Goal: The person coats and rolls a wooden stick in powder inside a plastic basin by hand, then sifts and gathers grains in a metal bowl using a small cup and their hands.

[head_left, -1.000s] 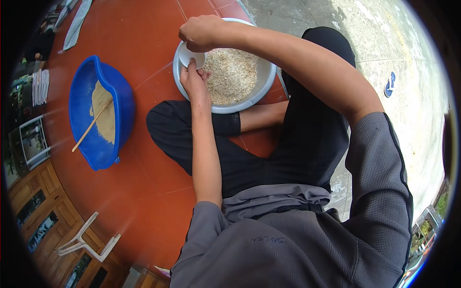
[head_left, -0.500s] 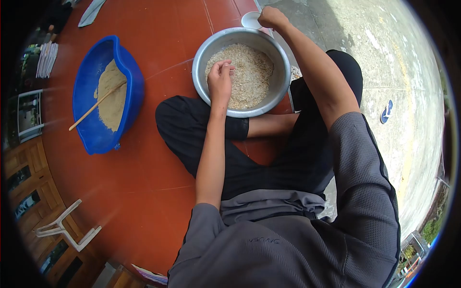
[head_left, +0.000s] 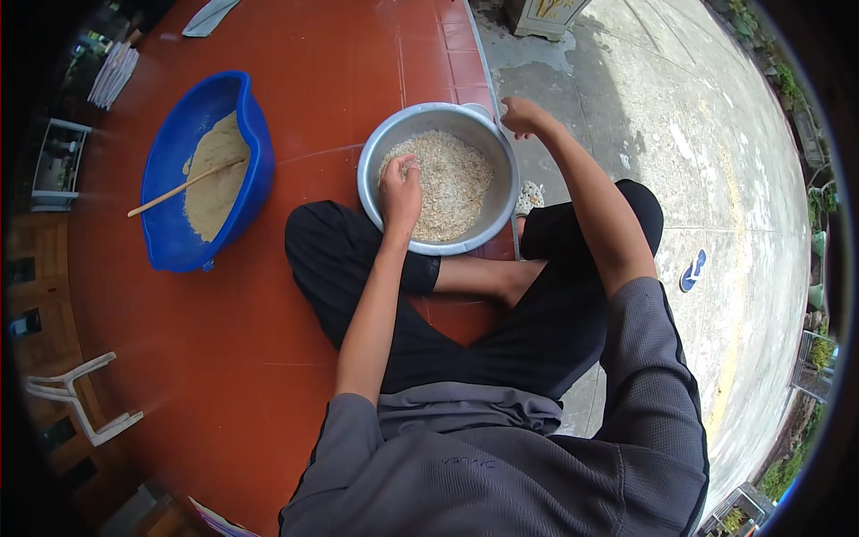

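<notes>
A silver metal basin (head_left: 508, 192) full of pale, flaky grain (head_left: 452, 179) stands in front of my crossed legs. My left hand (head_left: 400, 192) is over the grain at the basin's left side, its fingers curled together; anything in them is too small to make out. Beyond the basin's upper right rim, my right hand (head_left: 523, 117) is held out over the concrete, fingers apart and pointing down, holding nothing I can see. A small white bowl (head_left: 478, 108) sits behind the far rim, mostly hidden by it.
On the left, a blue tub (head_left: 161, 192) holds tan powder (head_left: 215, 183) with a wooden stick (head_left: 183, 188) across it. Red tiled floor (head_left: 242, 358) meets concrete pavement (head_left: 644, 134) on the right. A blue sandal (head_left: 693, 271) lies there. White chair legs (head_left: 85, 394) show at lower left.
My right hand has come away from the white bowl, out over the concrete. The left hand stays over the grain, its fingers curled closer. The whole view has shifted, with the basin lower in it.
</notes>
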Tool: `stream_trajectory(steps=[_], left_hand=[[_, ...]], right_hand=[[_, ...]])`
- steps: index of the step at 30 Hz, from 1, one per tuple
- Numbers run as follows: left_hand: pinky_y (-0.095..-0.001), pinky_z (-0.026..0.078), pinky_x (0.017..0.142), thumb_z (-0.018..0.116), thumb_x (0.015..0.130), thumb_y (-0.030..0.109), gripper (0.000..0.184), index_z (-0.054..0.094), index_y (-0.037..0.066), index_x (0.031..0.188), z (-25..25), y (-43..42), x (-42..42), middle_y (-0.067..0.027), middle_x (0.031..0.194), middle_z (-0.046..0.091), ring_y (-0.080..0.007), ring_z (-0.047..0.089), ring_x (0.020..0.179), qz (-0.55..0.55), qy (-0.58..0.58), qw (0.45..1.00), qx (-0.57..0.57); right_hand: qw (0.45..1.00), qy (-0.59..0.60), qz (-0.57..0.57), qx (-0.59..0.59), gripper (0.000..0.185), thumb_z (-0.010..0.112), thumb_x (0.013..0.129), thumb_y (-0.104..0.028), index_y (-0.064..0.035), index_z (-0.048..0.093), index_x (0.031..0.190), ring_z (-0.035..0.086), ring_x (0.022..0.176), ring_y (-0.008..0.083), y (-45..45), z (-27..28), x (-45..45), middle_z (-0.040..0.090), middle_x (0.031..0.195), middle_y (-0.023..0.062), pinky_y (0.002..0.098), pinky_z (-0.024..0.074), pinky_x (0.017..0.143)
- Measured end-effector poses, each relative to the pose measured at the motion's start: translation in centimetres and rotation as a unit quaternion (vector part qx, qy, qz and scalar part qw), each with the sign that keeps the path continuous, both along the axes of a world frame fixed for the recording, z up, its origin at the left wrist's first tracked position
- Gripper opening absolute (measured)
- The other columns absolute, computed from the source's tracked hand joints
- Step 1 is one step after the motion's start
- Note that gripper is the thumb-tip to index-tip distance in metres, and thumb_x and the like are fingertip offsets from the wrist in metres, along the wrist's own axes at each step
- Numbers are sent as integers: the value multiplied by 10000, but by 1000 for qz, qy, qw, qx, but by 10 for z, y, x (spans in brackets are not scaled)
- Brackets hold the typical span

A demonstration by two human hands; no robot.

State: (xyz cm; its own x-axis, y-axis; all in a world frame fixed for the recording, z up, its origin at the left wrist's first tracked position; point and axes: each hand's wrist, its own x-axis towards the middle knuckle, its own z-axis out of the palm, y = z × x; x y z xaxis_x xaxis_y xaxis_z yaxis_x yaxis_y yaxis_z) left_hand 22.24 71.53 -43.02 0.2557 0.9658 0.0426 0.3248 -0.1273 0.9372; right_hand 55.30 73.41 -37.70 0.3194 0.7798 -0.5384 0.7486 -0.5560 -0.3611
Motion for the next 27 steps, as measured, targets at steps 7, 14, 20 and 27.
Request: stream_trajectory(steps=[7, 14, 20, 27], left_hand=[[-530, 436, 1196, 658, 1081, 311, 581, 539, 29, 1574, 3, -17, 3, -266, 1505, 596, -455, 557, 1409, -96, 178, 971, 129], [-598, 470, 1076, 741, 988, 538, 788, 531, 86, 1598, 25, -42, 9, -260, 1409, 566, -456, 570, 1295, -213, 384, 867, 234], [-592, 547, 941, 779, 953, 563, 722, 620, 73, 1459, 25, -42, 18, -243, 1276, 630, -446, 649, 1145, -211, 406, 862, 217], [-584, 616, 860, 858, 912, 386, 541, 668, 62, 1302, 29, -37, 18, -228, 1105, 735, -468, 762, 1012, -217, 361, 898, 127]], right_hand=[[933, -92, 334, 102, 540, 661, 940, -226, -59, 679, 1453, 730, 1221, 417, -12, 68, -49, 761, 1300, 244, 521, 587, 1041], [911, -110, 395, -29, 475, 668, 976, -325, -85, 730, 1381, 751, 1173, 401, -14, 84, -85, 789, 1220, 211, 504, 604, 1009], [910, -90, 398, 79, 524, 650, 990, -313, -98, 703, 1466, 733, 1258, 366, -10, 86, -106, 771, 1341, 174, 477, 596, 1062], [907, -67, 415, -21, 610, 687, 1037, -402, -84, 620, 1553, 719, 1260, 390, -16, 97, -118, 775, 1324, 183, 479, 569, 1092]])
